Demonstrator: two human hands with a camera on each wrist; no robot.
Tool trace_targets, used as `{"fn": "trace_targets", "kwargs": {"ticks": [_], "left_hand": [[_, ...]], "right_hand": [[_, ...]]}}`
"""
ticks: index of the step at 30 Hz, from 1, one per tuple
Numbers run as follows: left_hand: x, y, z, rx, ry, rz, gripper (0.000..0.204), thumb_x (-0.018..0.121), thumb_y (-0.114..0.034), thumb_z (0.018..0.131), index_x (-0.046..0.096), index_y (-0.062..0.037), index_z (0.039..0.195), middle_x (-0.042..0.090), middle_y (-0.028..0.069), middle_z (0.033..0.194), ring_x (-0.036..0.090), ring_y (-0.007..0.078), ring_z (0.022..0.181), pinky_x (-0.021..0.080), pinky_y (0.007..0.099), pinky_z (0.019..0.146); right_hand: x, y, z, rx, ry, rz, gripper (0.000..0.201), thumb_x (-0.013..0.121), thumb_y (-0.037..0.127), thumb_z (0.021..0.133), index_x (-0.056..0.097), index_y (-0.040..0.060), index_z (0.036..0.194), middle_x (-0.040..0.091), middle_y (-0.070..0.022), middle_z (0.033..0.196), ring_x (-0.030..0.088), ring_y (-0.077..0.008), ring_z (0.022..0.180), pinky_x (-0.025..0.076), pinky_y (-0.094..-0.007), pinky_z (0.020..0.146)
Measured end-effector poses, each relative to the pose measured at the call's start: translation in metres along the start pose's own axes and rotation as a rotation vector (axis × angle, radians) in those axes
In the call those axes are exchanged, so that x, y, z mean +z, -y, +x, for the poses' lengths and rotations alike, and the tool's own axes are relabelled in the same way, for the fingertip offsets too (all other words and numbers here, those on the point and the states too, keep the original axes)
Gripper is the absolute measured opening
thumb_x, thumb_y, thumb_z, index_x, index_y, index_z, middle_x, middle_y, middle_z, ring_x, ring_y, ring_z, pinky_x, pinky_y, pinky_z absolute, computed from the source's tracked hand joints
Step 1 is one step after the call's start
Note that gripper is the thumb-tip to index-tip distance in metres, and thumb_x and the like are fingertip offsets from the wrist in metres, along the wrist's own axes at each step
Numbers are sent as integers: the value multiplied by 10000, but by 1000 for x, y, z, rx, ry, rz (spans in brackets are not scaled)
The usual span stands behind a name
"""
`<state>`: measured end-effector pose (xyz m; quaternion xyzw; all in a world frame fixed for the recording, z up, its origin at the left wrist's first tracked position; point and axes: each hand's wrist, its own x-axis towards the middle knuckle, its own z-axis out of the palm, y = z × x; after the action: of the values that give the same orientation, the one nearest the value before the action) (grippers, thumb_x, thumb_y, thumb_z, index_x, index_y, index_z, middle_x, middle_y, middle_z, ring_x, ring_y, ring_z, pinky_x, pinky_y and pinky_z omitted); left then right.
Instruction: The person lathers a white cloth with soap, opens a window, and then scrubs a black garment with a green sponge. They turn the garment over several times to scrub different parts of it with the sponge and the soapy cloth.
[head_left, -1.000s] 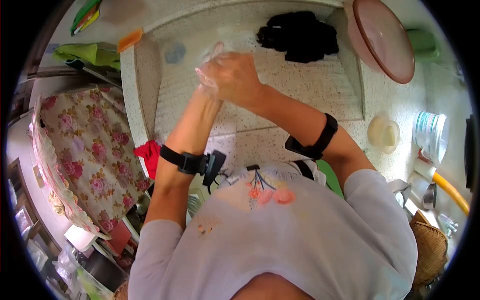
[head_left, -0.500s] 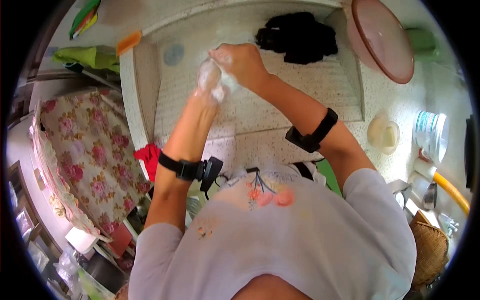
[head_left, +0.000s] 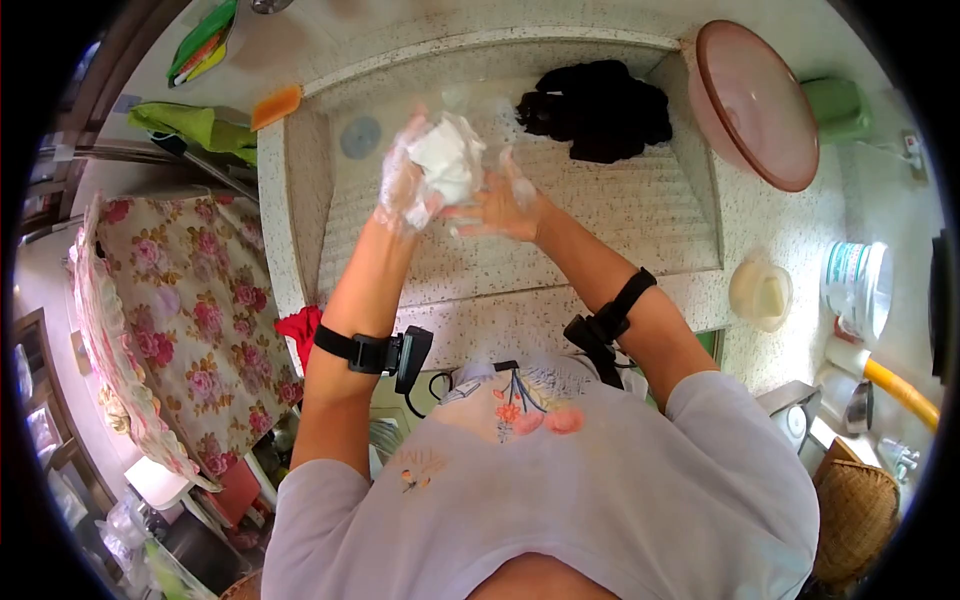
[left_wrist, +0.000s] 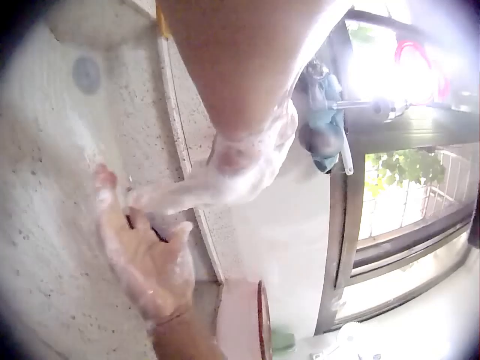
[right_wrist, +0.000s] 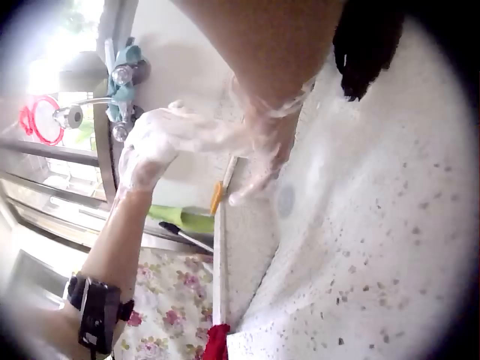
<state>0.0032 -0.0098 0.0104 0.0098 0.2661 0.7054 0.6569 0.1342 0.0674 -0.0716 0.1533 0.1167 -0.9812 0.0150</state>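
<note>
Thick suds cover my left hand (head_left: 400, 185), which is over the sink on the left, palm turned inward with its fingers extended. Against that palm lies a crumpled white mass (head_left: 447, 157), like soapy cloth or thick lather; I cannot tell which. Facing it from the right, my right hand (head_left: 508, 205) has its fingers spread, their tips close to the white mass, and foam on the skin. Both hands show close together in the left wrist view, the right palm (left_wrist: 146, 262) turned upward. Lather coats the left hand (right_wrist: 154, 142) in the right wrist view.
A black cloth (head_left: 600, 110) lies at the sink's back right, and the drain (head_left: 360, 137) is at back left. Along the right stand a pink basin (head_left: 750, 110), a soap dish (head_left: 760, 295) and a clear tub (head_left: 857, 285). A red cloth (head_left: 300, 335) hangs at the left rim.
The hands were clasped and rubbing together; now they have parted, the right moving away with fingers spread. The white mass shows against the left palm. The head view has shifted slightly.
</note>
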Motion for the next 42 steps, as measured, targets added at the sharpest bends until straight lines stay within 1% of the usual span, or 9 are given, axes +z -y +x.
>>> {"fn": "trace_targets", "kwargs": {"ticks": [15,18,25,28,31,32,36,40,42], "left_hand": [[25,5,-17,310,-647,377,495,429,-439,940,516,43,1020,617,153,939,647,257,753,561,369,641],[22,1,-14,267,-547,379,484,433,-427,942,533,42,1009,625,161,959,647,257,750,559,369,659],[27,9,-5,347,-647,403,475,440,-419,943,553,41,961,628,142,893,632,236,721,545,357,630],[-14,14,4,258,-249,158,431,484,-400,929,549,24,973,613,107,870,611,202,703,531,331,601],[-13,32,22,296,-398,136,373,501,-408,912,569,-43,948,599,76,826,576,180,649,498,319,565],[-17,36,28,299,-452,224,365,498,-404,913,571,-49,948,601,80,831,579,187,660,500,327,579],[-15,33,15,228,-340,99,282,509,-316,918,570,-42,944,592,68,854,588,166,731,490,284,547],[-2,46,8,182,-533,282,228,544,-256,892,566,-42,967,594,79,878,593,188,737,511,300,576],[-67,46,29,320,-278,350,217,575,-149,861,537,-75,1061,569,46,1041,555,155,956,496,283,805]], "right_hand": [[77,34,-16,-771,-67,-1786,659,788,231,643,511,47,1212,550,-66,1185,501,-214,1121,401,-357,973],[83,46,-25,-388,-379,-1211,453,748,209,721,562,65,1109,598,-41,1058,551,-183,1025,464,-358,867],[77,38,-14,-587,-321,-768,247,700,168,768,602,82,978,619,-62,958,594,-155,847,481,-295,671],[101,6,-8,-1225,-94,-1620,220,720,195,730,625,82,894,637,-92,870,618,-175,753,493,-292,647],[84,27,14,-1269,-336,-1900,192,732,208,698,645,93,824,643,-101,769,625,-201,659,506,-306,605],[88,39,9,-829,-584,-1704,160,729,208,700,663,119,815,649,-58,704,620,-197,602,512,-329,576],[80,7,15,-1643,-223,-1696,163,743,229,677,651,125,762,641,-93,683,615,-232,588,499,-347,553],[59,35,16,-1036,-663,-1794,175,741,228,672,643,113,760,631,-112,667,610,-262,585,486,-354,544],[74,16,12,-1345,-446,-1720,183,729,261,672,642,120,749,635,-96,671,611,-258,582,485,-355,535]]}}
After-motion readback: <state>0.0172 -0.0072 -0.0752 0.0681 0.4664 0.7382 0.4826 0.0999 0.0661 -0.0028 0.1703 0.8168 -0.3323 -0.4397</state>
